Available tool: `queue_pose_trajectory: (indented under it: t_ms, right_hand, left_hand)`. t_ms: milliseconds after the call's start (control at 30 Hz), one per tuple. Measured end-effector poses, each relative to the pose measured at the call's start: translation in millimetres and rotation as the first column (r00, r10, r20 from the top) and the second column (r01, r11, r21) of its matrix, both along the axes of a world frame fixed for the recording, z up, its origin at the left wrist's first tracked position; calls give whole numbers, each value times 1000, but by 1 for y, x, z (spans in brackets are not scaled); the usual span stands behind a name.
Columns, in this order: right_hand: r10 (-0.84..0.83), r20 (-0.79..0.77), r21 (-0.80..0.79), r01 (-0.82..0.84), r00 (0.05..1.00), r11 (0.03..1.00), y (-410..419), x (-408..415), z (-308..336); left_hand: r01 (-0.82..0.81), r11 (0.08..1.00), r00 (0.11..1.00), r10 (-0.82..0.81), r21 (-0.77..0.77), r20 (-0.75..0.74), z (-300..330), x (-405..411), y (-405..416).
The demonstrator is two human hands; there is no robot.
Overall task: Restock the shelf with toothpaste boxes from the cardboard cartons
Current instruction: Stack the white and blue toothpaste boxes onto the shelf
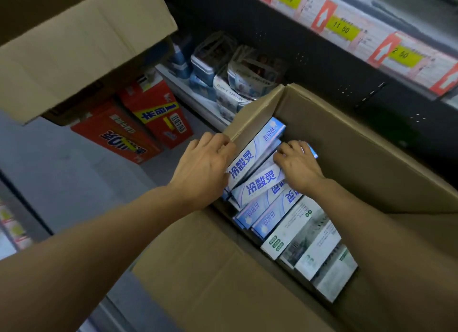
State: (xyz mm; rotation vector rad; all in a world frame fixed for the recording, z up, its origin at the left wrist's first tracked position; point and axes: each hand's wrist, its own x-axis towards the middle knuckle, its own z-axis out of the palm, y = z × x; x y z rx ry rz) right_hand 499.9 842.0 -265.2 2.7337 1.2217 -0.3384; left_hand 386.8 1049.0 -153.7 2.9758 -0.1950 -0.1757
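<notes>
Both my hands are in the carton (347, 143); left hand (200, 169) and right hand (298, 164) each grip the blue boxes (257, 183) from opposite sides; long axis runs toward the carton's far corner.

Grey floor (62, 163), red cartons (138, 123), perhaps detergent, on it

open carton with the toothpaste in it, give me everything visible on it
The open carton is plain brown corrugated cardboard, unprinted as far as shown, its flaps folded outward. It sits below the shelf edge with price tags. Inside lie blue-and-white toothpaste boxes at the far end, some tilted and loose, and green-and-white boxes packed side by side nearer the camera. The left hand curls over the far-left flap edge; the right hand is inside, fingers curled on a blue-and-white box. Its base is out of view.
</notes>
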Motion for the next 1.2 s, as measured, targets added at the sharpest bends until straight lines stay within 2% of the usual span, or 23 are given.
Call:
queue_pose_trajectory:
  t_ms: [67, 200, 267, 367, 433, 533, 600, 667, 767, 867, 1067, 1200]
  right_hand:
    - [-133, -170, -65, 123, 976, 990, -14, -7, 4]
    - [-400, -464, -1, 450, 791, 893, -53, -26, 15]
    - [-450, -525, 49, 553, 722, 832, -70, -36, 23]
    - [-485, -547, 88, 623, 682, 778, -87, -47, 34]
    - [-490, -567, 77, 635, 662, 769, -95, -50, 40]
    - [-481, -564, 106, 636, 672, 765, -104, -48, 41]
    - [-510, -505, 97, 634, 696, 768, -109, -44, 40]
    - [-537, -452, 87, 634, 712, 769, -115, -39, 37]
    - [-508, -461, 108, 615, 727, 781, -122, -31, 29]
    - [-464, -463, 141, 579, 756, 803, -128, -23, 16]
    - [-404, -439, 194, 523, 803, 830, -134, -15, -6]
    - [-382, -415, 202, 493, 826, 846, -139, -13, -10]
  left_hand:
    - [38, 999, 999, -38, 0, 39, 2, -3, 0]
    - [97, 994, 992, -92, -58, 86, 4, -5, -4]
    - [115, 989, 992, -109, -98, 62, 1, -5, -11]
    - [80, 988, 996, -84, -132, -23, 2, -5, -24]
    - [43, 994, 996, -50, -102, -68, 5, -4, -33]
    - [-48, 999, 983, 43, -25, -180, 3, -1, -44]
    - [-128, 992, 961, 121, -14, -251, -6, 1, -49]
    - [-223, 975, 927, 209, -10, -311, -20, 5, -54]
    - [-379, 925, 859, 357, 12, -367, -42, 12, -62]
    - [-464, 884, 818, 452, 58, -356, -64, 15, -72]
    - [-490, 860, 836, 509, 141, -204, -94, 24, -86]
    - [-486, 854, 837, 516, 185, -182, -104, 29, -90]
